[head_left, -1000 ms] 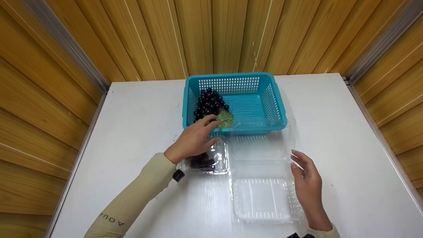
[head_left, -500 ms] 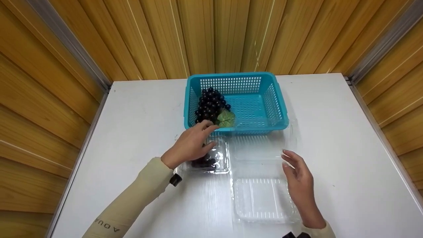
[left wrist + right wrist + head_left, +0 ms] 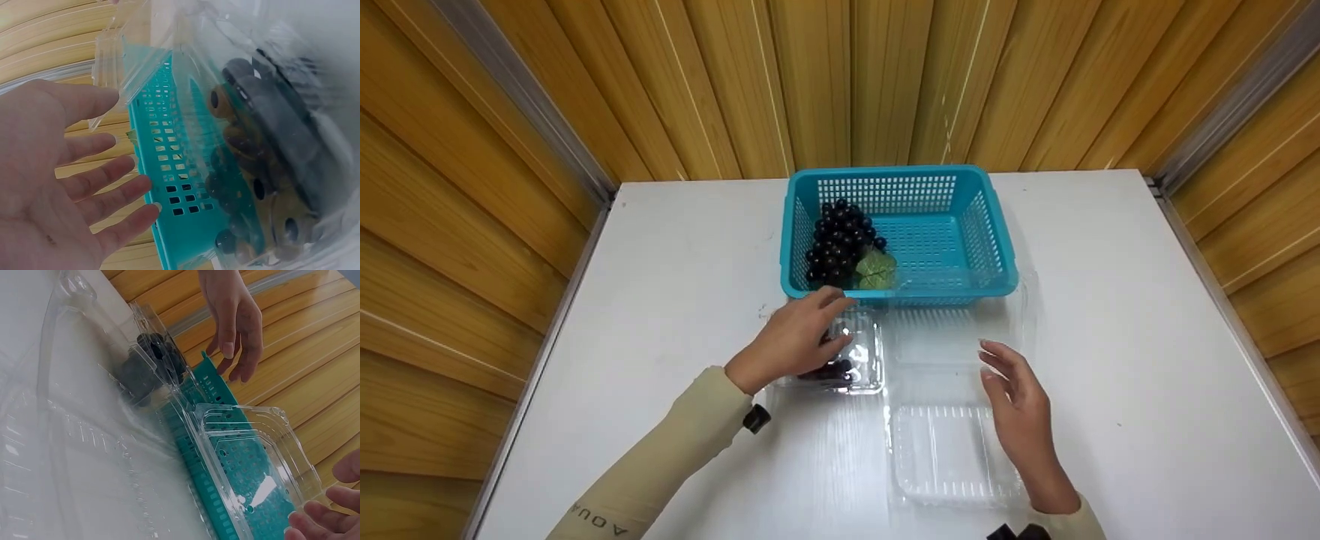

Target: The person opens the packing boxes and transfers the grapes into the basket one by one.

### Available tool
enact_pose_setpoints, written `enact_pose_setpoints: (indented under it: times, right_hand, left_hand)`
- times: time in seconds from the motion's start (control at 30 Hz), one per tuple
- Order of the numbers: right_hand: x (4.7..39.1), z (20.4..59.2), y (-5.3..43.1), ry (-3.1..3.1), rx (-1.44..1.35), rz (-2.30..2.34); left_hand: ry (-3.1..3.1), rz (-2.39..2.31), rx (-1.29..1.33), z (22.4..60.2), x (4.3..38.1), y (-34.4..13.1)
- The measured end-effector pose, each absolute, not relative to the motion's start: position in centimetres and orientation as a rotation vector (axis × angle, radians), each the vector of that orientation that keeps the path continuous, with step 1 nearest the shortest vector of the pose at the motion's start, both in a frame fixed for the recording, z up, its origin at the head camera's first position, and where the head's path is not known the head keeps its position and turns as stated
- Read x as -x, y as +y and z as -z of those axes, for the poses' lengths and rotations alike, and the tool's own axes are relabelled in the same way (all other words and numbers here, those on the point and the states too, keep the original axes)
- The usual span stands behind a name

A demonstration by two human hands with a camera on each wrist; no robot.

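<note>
My left hand hovers above a clear plastic clamshell box with dark grapes inside. In the left wrist view that hand's fingers are spread and hold nothing; the box of grapes stands beside them. My right hand, fingers loosely bent, is over the right side of a second clear clamshell box, which lies unfolded with its lid towards the basket. Nothing is in the right hand's grasp. Whether it touches the box edge I cannot tell.
A turquoise plastic basket stands behind the boxes. On its left side lies a bunch of dark grapes with a green leaf. The unfolded lid overlaps the basket's front rim. Wood-patterned walls surround the white table.
My left hand has drawn back from the grapes and leaf at the basket's front rim to above the closed box. The right hand has shifted left over the unfolded box.
</note>
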State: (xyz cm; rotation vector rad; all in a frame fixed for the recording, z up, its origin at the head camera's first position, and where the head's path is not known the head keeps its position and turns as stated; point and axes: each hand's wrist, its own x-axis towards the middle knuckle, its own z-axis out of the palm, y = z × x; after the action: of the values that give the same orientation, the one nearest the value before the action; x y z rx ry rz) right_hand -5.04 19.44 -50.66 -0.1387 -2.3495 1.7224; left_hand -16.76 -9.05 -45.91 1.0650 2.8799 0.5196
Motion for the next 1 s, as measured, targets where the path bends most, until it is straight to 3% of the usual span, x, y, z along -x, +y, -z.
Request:
enact_pose_setpoints:
  times: [0.57, 1.0]
  right_hand:
    - [5.9, 50.8, 17.9, -2.357, 0.083, -1.777]
    - [5.7, 48.4, 15.1, -2.392, -0.002, -1.82]
  left_hand:
    - [2.828, -0.49, -1.106, 47.0, 16.2, -9.7]
    - [2.764, -0.414, -1.113, 48.2, 16.0, -10.1]
